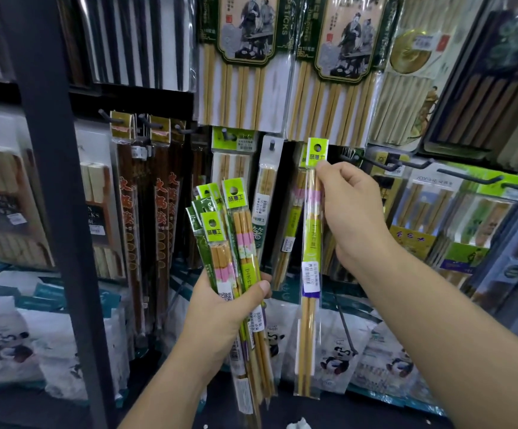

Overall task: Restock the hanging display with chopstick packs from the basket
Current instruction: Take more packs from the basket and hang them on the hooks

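Two bare forearms rise from the bottom edge, one toward each hand. At lower centre the left hand [220, 308] grips a fanned bundle of chopstick packs [236, 243], its fingers [259, 287] curled round the middle of the packs; about five green header cards show at the top of the fan, though the overlap hides the exact count. Right of centre the right hand [350, 212] holds one single pack [310, 274] upright, fingers pinching it just below its green header with the punched hole, close in front of the display. Just behind that pack one matching pack [291, 230] hangs on the display. Across the top of the frame hang two large packs [242, 41] with figure drawings on their cards. At right, three dark hooks [468, 178] jut out above more hanging packs. A dark upright post [53, 181] crosses the left side, and several panda-printed bags [335, 357] line the bottom.
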`<state>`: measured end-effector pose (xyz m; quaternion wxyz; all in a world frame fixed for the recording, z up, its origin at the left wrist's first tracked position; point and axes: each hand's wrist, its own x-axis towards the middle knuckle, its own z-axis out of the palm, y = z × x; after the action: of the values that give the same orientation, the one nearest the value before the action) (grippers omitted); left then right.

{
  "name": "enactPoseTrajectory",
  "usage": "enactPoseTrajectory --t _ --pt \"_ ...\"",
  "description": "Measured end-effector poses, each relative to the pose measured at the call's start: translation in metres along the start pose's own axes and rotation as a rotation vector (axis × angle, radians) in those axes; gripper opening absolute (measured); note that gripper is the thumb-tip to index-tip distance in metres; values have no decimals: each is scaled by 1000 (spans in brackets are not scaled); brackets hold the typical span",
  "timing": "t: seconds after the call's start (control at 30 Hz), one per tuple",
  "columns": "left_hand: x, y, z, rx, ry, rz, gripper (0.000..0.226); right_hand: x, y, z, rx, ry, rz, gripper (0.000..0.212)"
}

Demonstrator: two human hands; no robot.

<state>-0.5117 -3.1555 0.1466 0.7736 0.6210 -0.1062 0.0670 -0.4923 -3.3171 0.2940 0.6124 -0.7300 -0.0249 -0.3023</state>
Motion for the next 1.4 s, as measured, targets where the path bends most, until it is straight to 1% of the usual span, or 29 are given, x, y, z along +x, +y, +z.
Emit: enactPoseTrajectory --t 0.1,0.23,0.4,0.47,0.6,0.7,0.77,0.87,0.9,1.03,1.17,1.3,1.33,1.4 --pt "-1 1 -1 7 10 -2 39 -1 2 1 32 19 -13 45" --pt "-2 3 -1 12 12 2 40 4 2 1 35 0 10 41" --pt "2 7 -2 47 -11 29 38 15 13 6 -122 19 30 39" --pt "4 9 -2 74 -32 47 35 18 17 6 -153 27 41 43" --pt "7 12 -2 87 -39 62 36 13 21 3 -227 67 27 40" --pt "8 15 2 91 -46 76 44 -5 21 0 -292 90 -33 21" --pt "8 18 6 112 -52 86 52 -19 18 0 -292 18 -72 18" --pt "12 22 13 152 -108 133 47 -34 11 2 -204 -200 -137 14" --pt "14 25 15 159 -127 145 46 -36 8 2 -190 -238 -146 11" --pt "22 36 23 177 -171 152 53 -26 0 -3 -189 -218 -112 14" --pt "24 34 24 186 -138 155 48 -18 2 -8 -192 -224 -75 13" --pt "20 25 22 111 -87 107 40 -20 8 -4 -183 -243 -76 7" --pt "19 23 22 107 -76 105 43 -20 9 -3 -166 -241 -71 8" --pt "18 25 22 132 -58 123 62 -20 10 0 -125 -236 -68 15"
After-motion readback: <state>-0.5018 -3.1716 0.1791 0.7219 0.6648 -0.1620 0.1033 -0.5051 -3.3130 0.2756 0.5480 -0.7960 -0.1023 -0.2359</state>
